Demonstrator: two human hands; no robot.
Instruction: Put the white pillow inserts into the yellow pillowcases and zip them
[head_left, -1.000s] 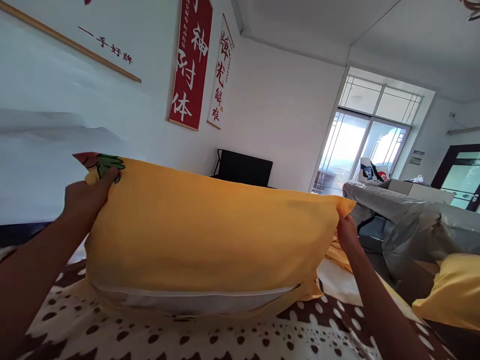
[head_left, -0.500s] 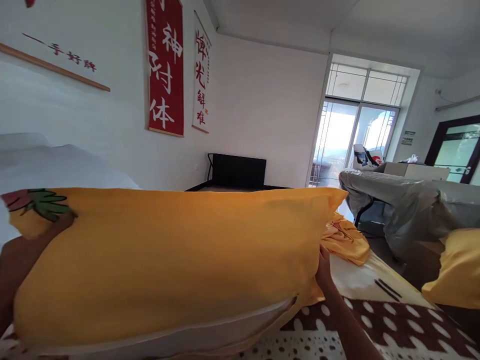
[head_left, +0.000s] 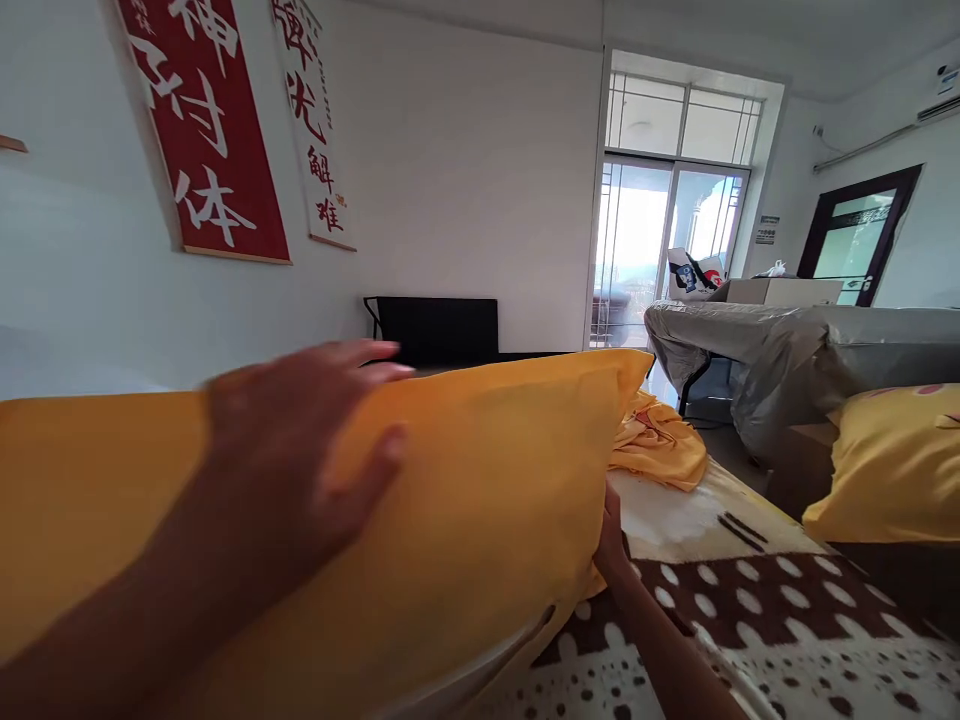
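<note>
A large pillow in a yellow-orange pillowcase (head_left: 495,480) stands on its long side across the front of the view. Along its lower edge the case gapes, and a strip of white pillow (head_left: 457,675) shows there. My left hand (head_left: 300,440), slightly blurred, is in front of the pillow's upper part, with thumb and fingers spread and nothing in them. Whether it touches the cloth I cannot tell. At the right end my right hand (head_left: 610,530) grips the pillow's side edge; its fingers are partly hidden behind the cloth.
Underneath lies a brown-and-cream patterned blanket (head_left: 780,610). Crumpled orange cloth (head_left: 660,440) rests beyond the pillow's right end. Another yellow pillow (head_left: 892,460) is at the far right, before a plastic-covered table (head_left: 750,325). A black panel (head_left: 439,330) stands by the back wall.
My left hand has left the pillow's far left corner and moved right, opening over its upper part. My right hand keeps its grip. The view has turned, shifting the room leftward.
</note>
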